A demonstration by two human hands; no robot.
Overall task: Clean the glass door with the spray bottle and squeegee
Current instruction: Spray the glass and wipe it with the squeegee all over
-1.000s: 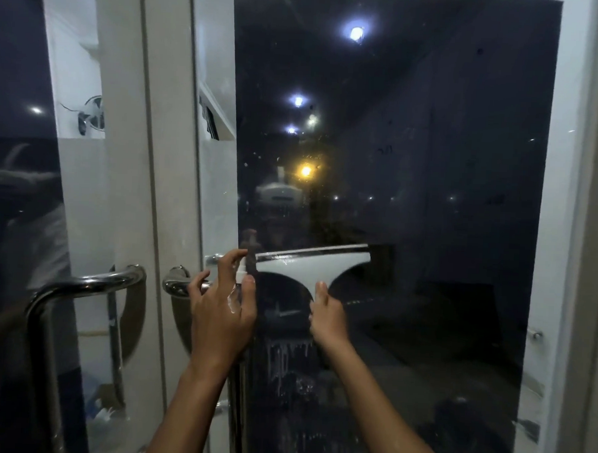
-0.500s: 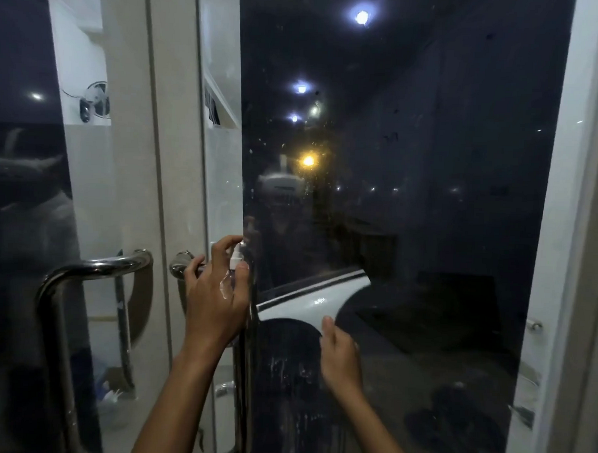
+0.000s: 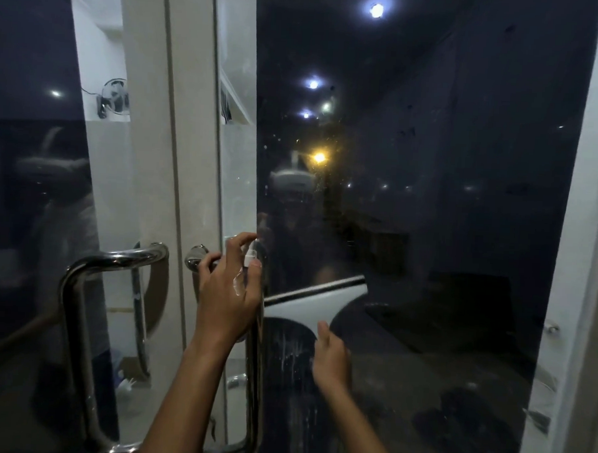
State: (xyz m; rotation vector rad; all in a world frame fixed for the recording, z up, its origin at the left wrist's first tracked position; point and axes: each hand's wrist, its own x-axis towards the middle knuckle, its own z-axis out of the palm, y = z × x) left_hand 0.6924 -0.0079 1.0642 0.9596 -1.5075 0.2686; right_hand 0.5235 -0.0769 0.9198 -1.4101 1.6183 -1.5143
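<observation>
item: squeegee (image 3: 316, 304), my right hand (image 3: 331, 359) gripping its handle, blade tilted toward 2 o'clock; i level it, press evenly. left hand (image 3: 231, 292) holds spray bottle (image 3: 248, 258).

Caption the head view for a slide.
Right hand draws white squeegee down dark glass door; left hand holds small spray bottle.

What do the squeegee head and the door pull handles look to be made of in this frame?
The squeegee head looks like smooth white plastic, matte, with a dark strip along its top edge, probably a rubber blade. The pull handles look like polished metal tube, likely stainless steel: they show bright mirror-like highlights. The right hand grips the squeegee against the glass door.
</observation>
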